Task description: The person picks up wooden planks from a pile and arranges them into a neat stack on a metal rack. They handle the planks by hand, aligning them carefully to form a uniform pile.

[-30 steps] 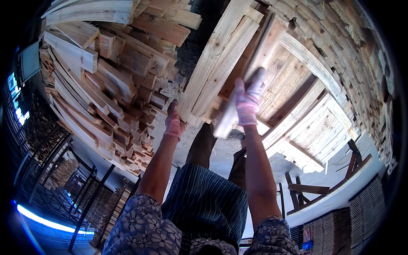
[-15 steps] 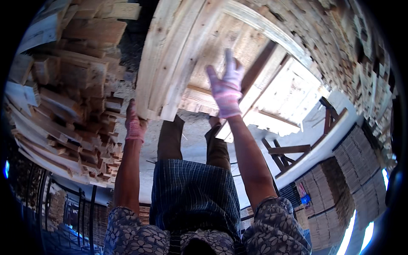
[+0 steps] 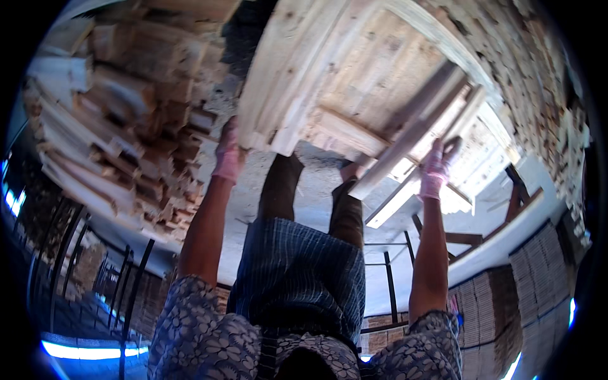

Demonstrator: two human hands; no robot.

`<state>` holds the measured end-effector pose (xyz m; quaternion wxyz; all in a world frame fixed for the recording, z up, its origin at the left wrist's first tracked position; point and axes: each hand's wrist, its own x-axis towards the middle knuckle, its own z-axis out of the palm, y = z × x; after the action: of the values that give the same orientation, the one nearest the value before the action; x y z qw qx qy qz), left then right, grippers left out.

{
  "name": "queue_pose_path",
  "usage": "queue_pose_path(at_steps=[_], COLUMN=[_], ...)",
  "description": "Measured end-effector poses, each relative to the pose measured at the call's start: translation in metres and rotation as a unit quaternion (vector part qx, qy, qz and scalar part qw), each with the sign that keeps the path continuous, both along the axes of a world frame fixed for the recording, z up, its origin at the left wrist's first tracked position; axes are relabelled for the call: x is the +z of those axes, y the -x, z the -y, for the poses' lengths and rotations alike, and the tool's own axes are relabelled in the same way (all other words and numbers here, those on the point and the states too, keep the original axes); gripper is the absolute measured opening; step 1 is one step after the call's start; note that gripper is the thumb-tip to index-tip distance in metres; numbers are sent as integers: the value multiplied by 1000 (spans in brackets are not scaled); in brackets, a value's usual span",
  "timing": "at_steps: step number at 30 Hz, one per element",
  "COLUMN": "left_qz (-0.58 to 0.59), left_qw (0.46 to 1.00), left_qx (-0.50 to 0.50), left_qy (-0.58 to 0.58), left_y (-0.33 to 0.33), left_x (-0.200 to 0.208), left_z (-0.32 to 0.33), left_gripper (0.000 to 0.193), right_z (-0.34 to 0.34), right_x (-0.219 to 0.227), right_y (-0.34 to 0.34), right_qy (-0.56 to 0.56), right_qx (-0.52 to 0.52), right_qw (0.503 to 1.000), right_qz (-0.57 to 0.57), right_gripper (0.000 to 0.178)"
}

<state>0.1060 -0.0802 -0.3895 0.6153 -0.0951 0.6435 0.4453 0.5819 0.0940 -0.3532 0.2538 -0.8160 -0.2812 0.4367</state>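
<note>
Planks nailed into a pale wooden panel [image 3: 354, 95] stand tipped up in front of me, both my arms stretched out to it. My left hand [image 3: 228, 152], in a pink glove, grips the panel's near left corner beside the heap of cut timber [image 3: 120, 139]. My right hand [image 3: 437, 168], also gloved, has moved outward since a moment ago and now closes around a loose slat [image 3: 411, 139] at the panel's right side. With my hands spread wider, the panel seems better balanced. My legs stand just below it.

Pallet [image 3: 354, 82] rough pale wood; pink gloves [image 3: 227, 158] knit cloth; apron [image 3: 297, 278] striped woven cloth.
</note>
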Motion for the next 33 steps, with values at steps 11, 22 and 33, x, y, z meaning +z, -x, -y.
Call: queue_pose_path(at_steps=[11,22,33], left_qz=[-273,-483,-451], left_qw=[910,778,793], left_qx=[-304,-389,-401], left_qy=[70,103,79], left_y=[20,-4,-94], left_x=[31,60,93], left_z=[-30,-19,1], left_gripper=[48,76,79], right_z=[-7,-91,-91], right_x=[28,17,20], right_y=[87,185,177], right_qy=[26,139,107], right_qx=[189,230,223], right_qw=[962,943,958], right_qz=[194,194,147], right_gripper=[97,98,105])
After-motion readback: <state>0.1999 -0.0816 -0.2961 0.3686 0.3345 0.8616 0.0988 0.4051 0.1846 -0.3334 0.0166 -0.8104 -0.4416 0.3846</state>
